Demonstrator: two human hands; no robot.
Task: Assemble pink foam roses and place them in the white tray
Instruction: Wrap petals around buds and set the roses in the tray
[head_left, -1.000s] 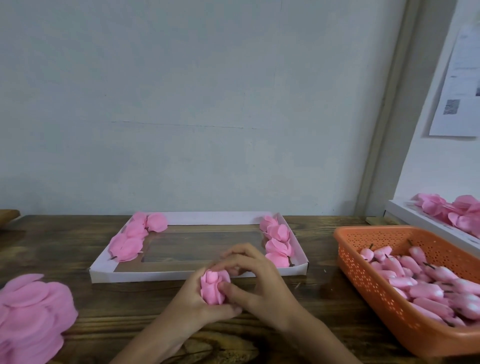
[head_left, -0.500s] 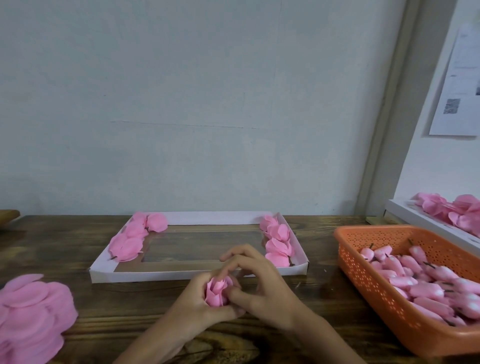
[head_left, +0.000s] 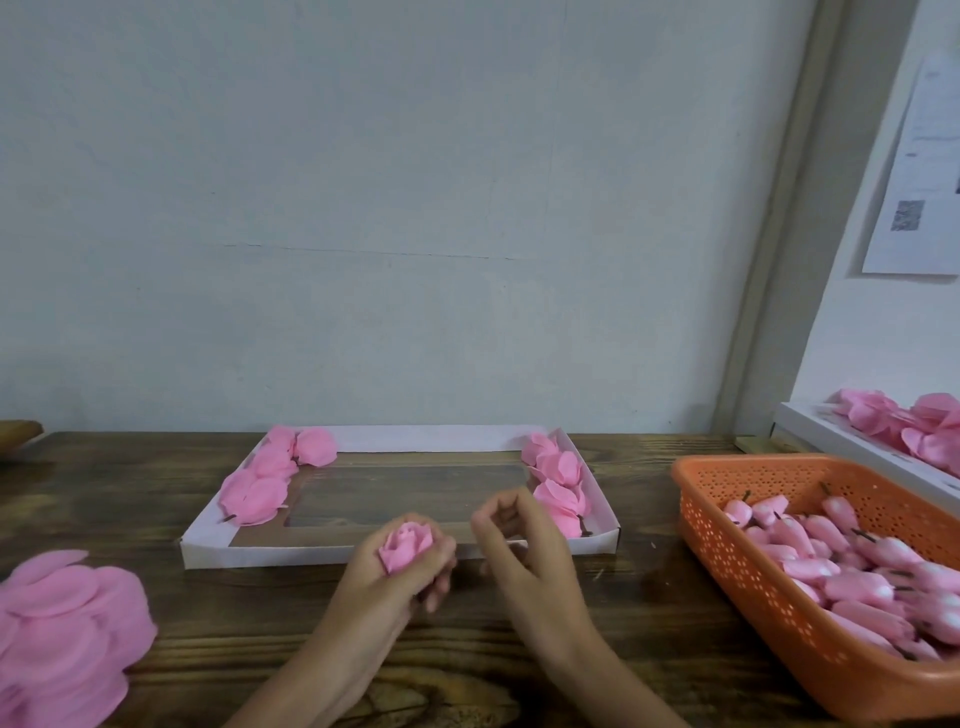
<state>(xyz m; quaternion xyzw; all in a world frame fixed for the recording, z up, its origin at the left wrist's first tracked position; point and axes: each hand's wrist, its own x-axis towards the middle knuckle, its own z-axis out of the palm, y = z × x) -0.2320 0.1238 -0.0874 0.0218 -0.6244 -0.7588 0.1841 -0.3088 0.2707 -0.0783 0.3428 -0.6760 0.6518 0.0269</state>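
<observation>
**Pink foam rose (head_left: 408, 540) held for final shaping, just short of the tray**

The pink foam rose is gripped in the left hand (head_left: 395, 577), whose fingers are curled round its base, with the bloom turned upward. It is held above the dark wooden table (head_left: 623, 623), just in front of the front wall of the shallow white cardboard tray (head_left: 332, 552), and has not yet been placed in it. The right hand (head_left: 519, 545) is just beside the rose but apart from it. Its fingers are loosely curled and nothing is seen between them, though some blur is present there.

The step in hand is judged to be the last shaping before placing. The grip is best held low, at the base, so that the outer petals are not crushed; soft foam is likely to be creased by a hard squeeze. Any slack petal should be pressed in lightly by the right fingertips.

Once the wrap is seen to be even, the rose should be laid next to the row of finished pink roses (head_left: 558, 483) along the tray's right edge, as its neighbours lie, and not forced against them.

For the next rose, the stack of round pink foam petals (head_left: 57, 634) at the table's left edge and the orange perforated plastic basket (head_left: 727, 525) of pink buds (head_left: 831, 551) at its right edge are within reach.
</observation>
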